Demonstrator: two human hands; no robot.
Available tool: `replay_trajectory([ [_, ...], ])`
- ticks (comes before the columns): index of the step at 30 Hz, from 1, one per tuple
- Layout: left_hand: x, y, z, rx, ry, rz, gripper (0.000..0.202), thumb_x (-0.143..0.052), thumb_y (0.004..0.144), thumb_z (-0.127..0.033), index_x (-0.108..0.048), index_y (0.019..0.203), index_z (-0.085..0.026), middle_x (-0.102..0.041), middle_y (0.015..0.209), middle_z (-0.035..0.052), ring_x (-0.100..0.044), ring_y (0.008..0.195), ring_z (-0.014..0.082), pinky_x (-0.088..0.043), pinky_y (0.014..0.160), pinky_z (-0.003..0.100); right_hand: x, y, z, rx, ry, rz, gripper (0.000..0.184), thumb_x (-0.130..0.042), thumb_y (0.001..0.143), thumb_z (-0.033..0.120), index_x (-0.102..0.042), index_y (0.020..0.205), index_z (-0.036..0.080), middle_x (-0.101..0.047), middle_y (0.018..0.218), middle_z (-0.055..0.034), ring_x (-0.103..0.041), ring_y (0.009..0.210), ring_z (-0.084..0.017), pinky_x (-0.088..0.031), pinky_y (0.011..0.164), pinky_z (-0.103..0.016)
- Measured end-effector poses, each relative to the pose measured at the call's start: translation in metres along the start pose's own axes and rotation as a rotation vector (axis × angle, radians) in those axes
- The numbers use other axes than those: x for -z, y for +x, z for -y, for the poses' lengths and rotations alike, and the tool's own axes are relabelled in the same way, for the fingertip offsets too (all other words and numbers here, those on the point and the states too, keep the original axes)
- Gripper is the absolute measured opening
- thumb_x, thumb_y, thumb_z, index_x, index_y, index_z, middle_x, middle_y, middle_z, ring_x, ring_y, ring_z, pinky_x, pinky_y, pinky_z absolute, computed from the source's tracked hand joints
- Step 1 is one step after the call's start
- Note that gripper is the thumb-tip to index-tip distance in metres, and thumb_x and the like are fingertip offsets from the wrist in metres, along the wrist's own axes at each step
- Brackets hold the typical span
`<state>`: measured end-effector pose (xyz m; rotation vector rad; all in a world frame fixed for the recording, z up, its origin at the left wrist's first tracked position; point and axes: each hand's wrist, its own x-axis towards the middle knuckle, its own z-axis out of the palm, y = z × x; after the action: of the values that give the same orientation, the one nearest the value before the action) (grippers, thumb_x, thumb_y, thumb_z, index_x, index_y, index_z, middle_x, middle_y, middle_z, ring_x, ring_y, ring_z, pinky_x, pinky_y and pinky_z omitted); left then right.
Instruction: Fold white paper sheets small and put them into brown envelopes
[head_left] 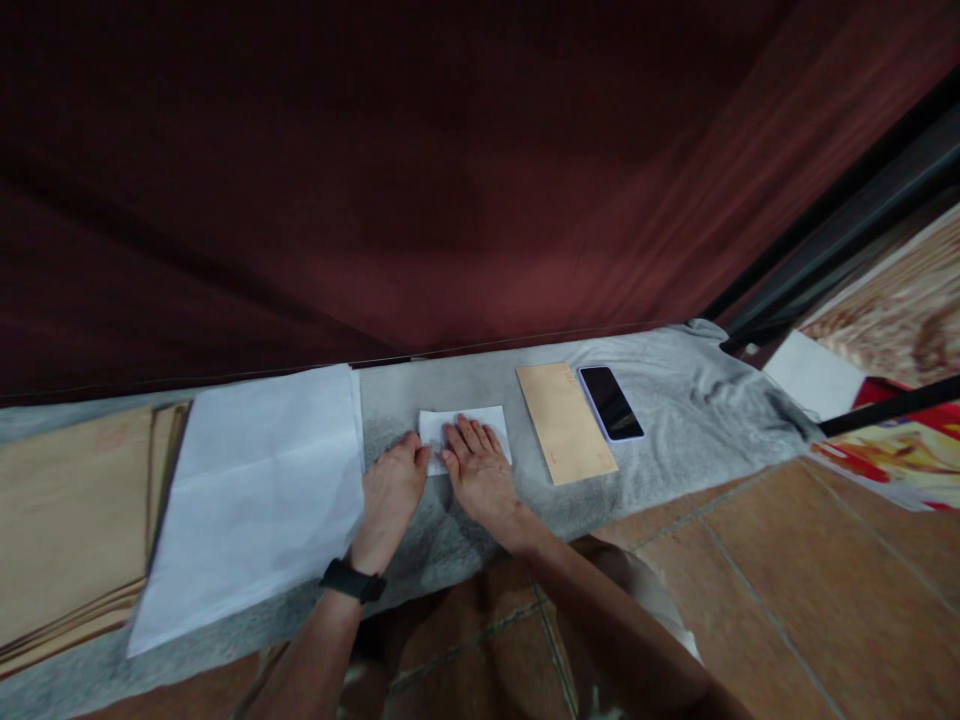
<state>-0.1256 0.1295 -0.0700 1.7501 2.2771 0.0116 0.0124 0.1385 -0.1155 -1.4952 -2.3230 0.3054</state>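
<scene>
Paper (433,426) under your flat, open right hand (480,475) could skew if your curled left hand (394,492), its grip unclear, tugs unevenly.

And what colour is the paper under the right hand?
White; the paper shows in the head view.

I observe both forearms converging from the lower edge of my view. Left forearm (315,650): angled up and rightward; left hand (394,488): back uppermost, fingers curled, fingertips obscured. Right forearm (607,610): angled up and leftward; right hand (480,475): palm down, flattened, fingers extended. Thumbs: near, apart.
</scene>
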Motion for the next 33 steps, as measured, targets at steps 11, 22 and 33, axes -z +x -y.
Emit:
replay_trajectory([
  [11,-0.002,0.0,0.001,0.0,-0.005,-0.003,0.032,-0.039,0.102,-0.036,-0.065,0.112,-0.019,-0.076,0.103,0.012,-0.073,0.094,0.027,-0.049,0.074,0.033,-0.003,-0.004,0.0,-0.016,-0.048,0.013,0.05,-0.034,0.108,0.035,-0.045,0.153,0.016,-0.038,0.162,-0.0096,-0.034,0.15,-0.026,-0.026,0.124,-0.046],
  [22,-0.004,0.001,0.001,0.01,-0.002,-0.006,0.033,-0.038,0.102,-0.035,-0.064,0.114,-0.019,-0.076,0.101,0.0127,-0.073,0.092,0.0254,-0.049,0.076,0.032,-0.005,-0.009,-0.003,-0.02,-0.081,0.0,0.052,-0.035,0.108,0.038,-0.041,0.156,0.019,-0.034,0.164,-0.0083,-0.031,0.152,-0.028,-0.024,0.124,-0.048],
  [33,0.0,0.002,0.002,0.026,-0.074,0.019,0.03,-0.039,0.103,-0.035,-0.064,0.112,-0.02,-0.076,0.105,0.0103,-0.071,0.096,0.0244,-0.048,0.076,0.031,-0.001,-0.013,-0.021,-0.075,-0.131,-0.012,0.055,-0.036,0.108,0.042,-0.037,0.157,0.018,-0.033,0.164,-0.0108,-0.031,0.151,-0.03,-0.023,0.123,-0.051],
])
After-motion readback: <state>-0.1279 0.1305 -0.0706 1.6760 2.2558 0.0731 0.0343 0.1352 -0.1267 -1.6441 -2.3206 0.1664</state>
